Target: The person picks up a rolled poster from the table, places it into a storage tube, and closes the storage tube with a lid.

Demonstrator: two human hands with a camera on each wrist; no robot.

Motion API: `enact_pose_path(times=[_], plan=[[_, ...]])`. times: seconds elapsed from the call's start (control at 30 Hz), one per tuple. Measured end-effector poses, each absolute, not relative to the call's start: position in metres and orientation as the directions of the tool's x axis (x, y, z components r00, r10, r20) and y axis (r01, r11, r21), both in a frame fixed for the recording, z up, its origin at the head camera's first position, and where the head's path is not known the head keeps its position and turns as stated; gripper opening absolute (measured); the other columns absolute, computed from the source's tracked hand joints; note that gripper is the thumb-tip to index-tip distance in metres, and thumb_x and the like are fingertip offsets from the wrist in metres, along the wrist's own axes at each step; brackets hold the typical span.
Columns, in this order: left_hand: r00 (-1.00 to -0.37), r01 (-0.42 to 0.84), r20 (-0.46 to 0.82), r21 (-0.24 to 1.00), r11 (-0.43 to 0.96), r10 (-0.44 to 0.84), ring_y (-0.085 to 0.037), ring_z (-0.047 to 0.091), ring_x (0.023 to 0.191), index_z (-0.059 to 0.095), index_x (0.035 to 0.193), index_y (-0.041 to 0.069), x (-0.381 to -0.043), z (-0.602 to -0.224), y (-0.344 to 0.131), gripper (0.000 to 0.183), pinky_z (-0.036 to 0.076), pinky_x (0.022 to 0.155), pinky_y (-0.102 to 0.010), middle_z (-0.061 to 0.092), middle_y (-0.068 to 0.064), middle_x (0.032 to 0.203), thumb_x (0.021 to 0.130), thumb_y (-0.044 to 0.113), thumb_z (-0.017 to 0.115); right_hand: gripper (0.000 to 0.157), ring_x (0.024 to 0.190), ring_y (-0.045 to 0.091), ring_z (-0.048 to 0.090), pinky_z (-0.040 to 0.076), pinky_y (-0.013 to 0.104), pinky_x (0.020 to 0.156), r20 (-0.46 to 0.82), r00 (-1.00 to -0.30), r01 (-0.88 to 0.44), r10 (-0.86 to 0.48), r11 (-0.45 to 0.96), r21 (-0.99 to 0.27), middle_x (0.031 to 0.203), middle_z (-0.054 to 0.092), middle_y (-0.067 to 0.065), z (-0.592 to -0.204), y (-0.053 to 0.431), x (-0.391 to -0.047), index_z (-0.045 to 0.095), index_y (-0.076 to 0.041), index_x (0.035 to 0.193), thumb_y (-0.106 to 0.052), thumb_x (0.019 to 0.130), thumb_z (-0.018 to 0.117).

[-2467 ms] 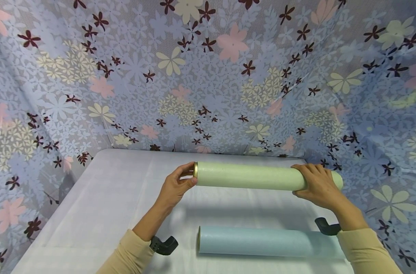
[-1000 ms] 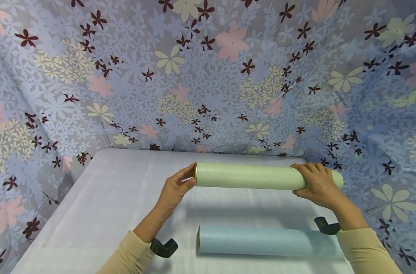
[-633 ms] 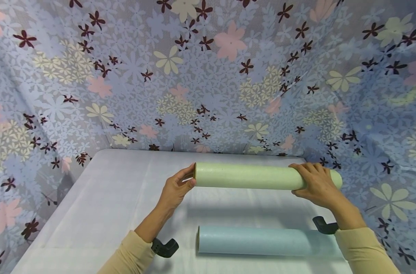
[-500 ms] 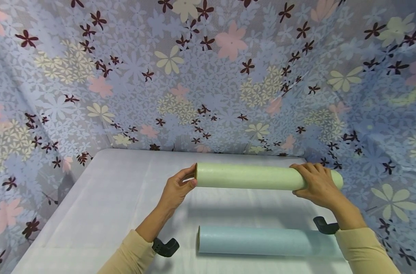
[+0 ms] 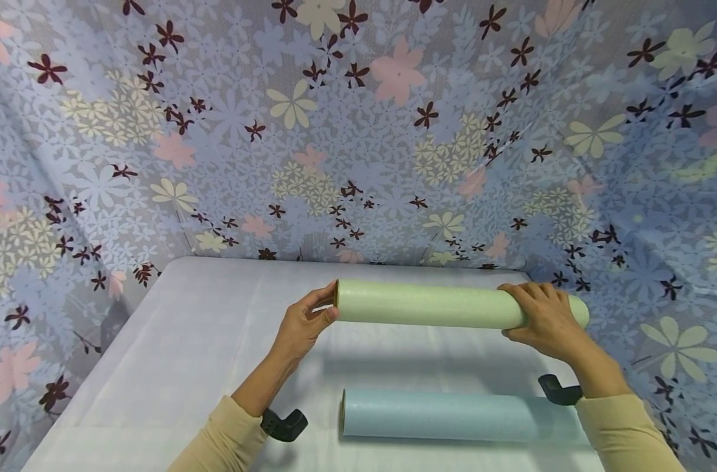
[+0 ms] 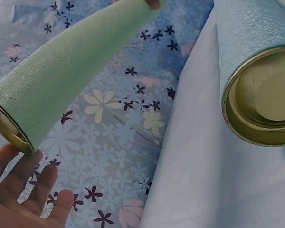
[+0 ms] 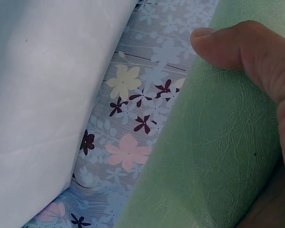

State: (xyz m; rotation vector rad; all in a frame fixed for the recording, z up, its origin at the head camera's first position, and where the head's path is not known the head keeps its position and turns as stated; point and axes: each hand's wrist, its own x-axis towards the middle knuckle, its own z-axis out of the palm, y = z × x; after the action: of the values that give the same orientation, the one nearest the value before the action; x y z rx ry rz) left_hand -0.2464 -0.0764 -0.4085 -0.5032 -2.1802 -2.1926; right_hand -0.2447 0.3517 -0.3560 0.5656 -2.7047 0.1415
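Both hands hold a long pale green tube [image 5: 429, 304] level above the white table, with a shadow below it. My left hand [image 5: 302, 324] has thumb and fingers at the gold metal rim of its left end; in the left wrist view the other fingers [image 6: 47, 183] are spread below that rim. Near the right end, my right hand [image 5: 547, 321] grips the tube from above, and its thumb [image 7: 228, 45] lies along the textured green surface in the right wrist view. A matching light blue tube [image 5: 453, 416] lies on the table, nearer the body.
The white-covered table [image 5: 175, 354] has its far edge against a floral cloth [image 5: 229, 131], which also rises at both sides. The blue tube's gold metal end [image 6: 261, 95] faces left, and its right end is hidden by the right sleeve [image 5: 624, 429].
The green tube's left end has turned slightly, so less of its gold rim shows. Both hands keep their hold, nearly still.
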Motion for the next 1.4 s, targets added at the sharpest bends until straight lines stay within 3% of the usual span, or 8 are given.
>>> enact_pose_path(times=[0.37,0.6,0.73,0.93,1.07,1.23,1.4], plan=[[-0.946,0.245,0.232,0.969,0.029,0.227,-0.029,0.052,0.125,0.049,0.137,0.026,-0.246,-0.404,-0.081,0.051,0.049,0.096,-0.039,0.053,-0.005,0.136,0.089,0.028,0.064,0.078,0.105,0.042,0.044,0.028,0.061,0.085,0.381,-0.850,-0.400,-0.364,0.916,-0.018,0.117,0.055,0.018,-0.356,0.352,-0.246,0.049,-0.016,0.129,-0.024,0.061,0.086],[-0.931,0.323,0.299,0.942,0.089,0.210,-0.028,0.047,0.129,0.046,0.140,0.016,-0.249,-0.399,-0.089,0.053,0.042,0.104,-0.045,0.050,-0.004,0.141,0.090,0.024,0.063,0.078,0.105,0.042,0.043,0.028,0.061,0.085,0.373,-0.855,-0.393,-0.360,0.919,-0.015,0.118,0.054,0.018,-0.354,0.351,-0.246,0.049,-0.016,0.129,-0.023,0.060,0.086],[-0.912,0.393,0.358,0.904,0.168,0.202,-0.026,0.048,0.129,0.045,0.140,0.017,-0.250,-0.391,-0.090,0.054,0.037,0.108,-0.048,0.050,-0.005,0.141,0.089,0.024,0.064,0.078,0.106,0.043,0.043,0.027,0.062,0.087,0.364,-0.862,-0.386,-0.353,0.922,-0.019,0.118,0.054,0.018,-0.353,0.351,-0.244,0.048,-0.016,0.129,-0.023,0.061,0.086],[-0.866,0.499,0.434,0.775,0.388,0.247,-0.027,0.042,0.133,0.041,0.143,0.022,-0.247,-0.377,-0.089,0.065,0.035,0.107,-0.052,0.046,-0.007,0.143,0.084,0.037,0.067,0.078,0.107,0.043,0.043,0.026,0.062,0.088,0.359,-0.865,-0.384,-0.351,0.923,-0.022,0.118,0.054,0.018,-0.353,0.351,-0.243,0.048,-0.016,0.129,-0.023,0.061,0.085],[-0.812,0.579,0.499,0.633,0.514,0.301,-0.029,0.040,0.135,0.040,0.144,0.020,-0.246,-0.369,-0.085,0.072,0.035,0.107,-0.054,0.045,-0.008,0.144,0.081,0.045,0.067,0.078,0.107,0.042,0.043,0.026,0.062,0.088,0.359,-0.865,-0.384,-0.350,0.923,-0.024,0.118,0.054,0.018,-0.353,0.351,-0.243,0.048,-0.016,0.129,-0.022,0.061,0.085],[-0.724,0.666,0.576,0.442,0.601,0.379,-0.029,0.044,0.131,0.040,0.143,0.014,-0.247,-0.364,-0.080,0.076,0.037,0.104,-0.052,0.047,-0.008,0.143,0.079,0.045,0.068,0.077,0.106,0.042,0.043,0.026,0.062,0.088,0.361,-0.864,-0.384,-0.352,0.923,-0.021,0.118,0.055,0.018,-0.353,0.350,-0.243,0.049,-0.017,0.129,-0.022,0.061,0.085],[-0.691,0.676,0.578,0.306,0.670,0.434,-0.028,0.047,0.128,0.043,0.141,0.011,-0.249,-0.362,-0.075,0.076,0.039,0.103,-0.051,0.049,-0.007,0.141,0.079,0.046,0.069,0.076,0.106,0.041,0.043,0.026,0.061,0.088,0.359,-0.864,-0.385,-0.352,0.923,-0.022,0.118,0.055,0.017,-0.352,0.350,-0.242,0.049,-0.017,0.129,-0.022,0.061,0.085]])
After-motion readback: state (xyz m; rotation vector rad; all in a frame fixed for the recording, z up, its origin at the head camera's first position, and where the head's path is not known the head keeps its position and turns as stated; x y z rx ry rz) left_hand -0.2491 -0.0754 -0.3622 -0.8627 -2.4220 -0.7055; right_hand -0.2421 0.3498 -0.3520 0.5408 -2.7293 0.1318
